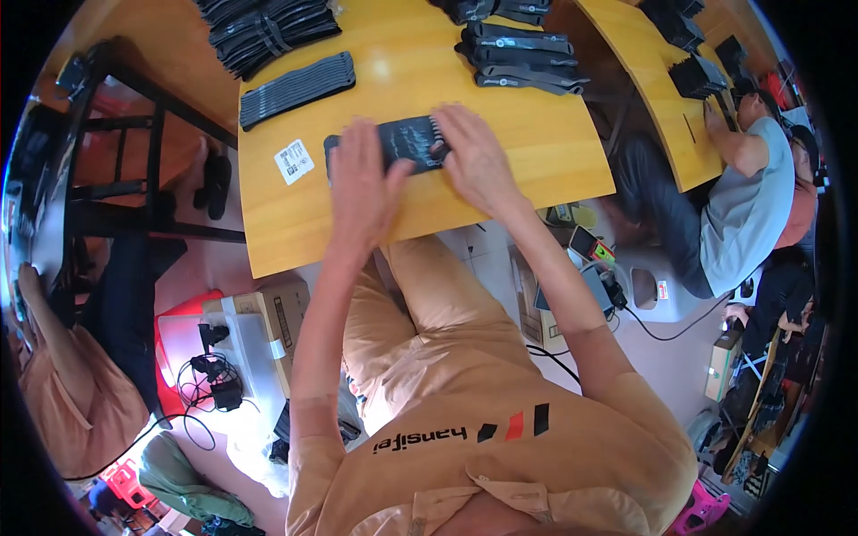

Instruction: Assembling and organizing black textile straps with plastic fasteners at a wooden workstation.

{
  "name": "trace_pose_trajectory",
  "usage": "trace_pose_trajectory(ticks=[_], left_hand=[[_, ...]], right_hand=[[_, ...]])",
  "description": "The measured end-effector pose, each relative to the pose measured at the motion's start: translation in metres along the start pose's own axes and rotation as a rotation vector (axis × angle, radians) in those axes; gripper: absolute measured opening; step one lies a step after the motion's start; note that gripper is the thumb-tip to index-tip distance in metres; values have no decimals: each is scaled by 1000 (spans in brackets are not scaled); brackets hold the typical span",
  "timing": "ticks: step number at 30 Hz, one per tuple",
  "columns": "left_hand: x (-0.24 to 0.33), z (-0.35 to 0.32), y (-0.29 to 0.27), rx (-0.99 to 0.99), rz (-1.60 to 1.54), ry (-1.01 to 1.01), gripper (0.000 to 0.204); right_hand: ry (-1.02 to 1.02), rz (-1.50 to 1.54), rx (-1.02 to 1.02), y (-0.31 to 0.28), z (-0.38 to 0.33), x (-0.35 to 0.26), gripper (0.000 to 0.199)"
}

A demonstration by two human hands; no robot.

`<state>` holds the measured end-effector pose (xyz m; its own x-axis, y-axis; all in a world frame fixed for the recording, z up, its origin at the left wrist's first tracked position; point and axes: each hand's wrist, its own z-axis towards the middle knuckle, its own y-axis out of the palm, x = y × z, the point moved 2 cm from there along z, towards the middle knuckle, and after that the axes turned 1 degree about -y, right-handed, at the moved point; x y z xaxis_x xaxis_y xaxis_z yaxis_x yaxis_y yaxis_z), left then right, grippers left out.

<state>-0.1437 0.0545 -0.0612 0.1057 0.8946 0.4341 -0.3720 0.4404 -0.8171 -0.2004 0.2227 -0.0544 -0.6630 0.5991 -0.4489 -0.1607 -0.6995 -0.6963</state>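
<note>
A flat black piece with pale print and a ridged edge lies on the yellow wooden table; its exact kind I cannot make out. My left hand rests on its left end, fingers stretched out and the thumb apart. Over the right end lies my right hand, its fingers long and flat, hiding that end. Just left of my left hand is a white printed label on the tabletop. Beyond it sits a flat stack of black strips.
Banded black strips are piled at the far left; folded black straps lie at the far right. Cardboard boxes and cables are on the floor at left. A person in a light shirt sits at another table right.
</note>
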Motion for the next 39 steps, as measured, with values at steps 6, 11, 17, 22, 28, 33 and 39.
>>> trace_pose_trajectory(ticks=[6,11,17,22,28,33,39], left_hand=[[-6,4,35,-183,166,131,87],[-7,6,37,-207,207,123,89],[-4,6,33,-218,178,105,87],[-12,5,33,-150,164,54,85],[-32,1,26,-56,266,-87,89],[-34,-1,26,-89,286,-78,80],[-51,-7,11,155,-19,-191,71]], right_hand=[[-213,-197,-382,37,-7,4,64],[-196,-224,-414,37,-5,7,65],[-179,-231,-438,35,-4,4,65],[-165,-182,-409,37,-6,5,63],[-171,-221,-402,33,-3,2,62],[-204,-196,-395,37,-5,12,57],[372,186,154,-3,-24,61,37]])
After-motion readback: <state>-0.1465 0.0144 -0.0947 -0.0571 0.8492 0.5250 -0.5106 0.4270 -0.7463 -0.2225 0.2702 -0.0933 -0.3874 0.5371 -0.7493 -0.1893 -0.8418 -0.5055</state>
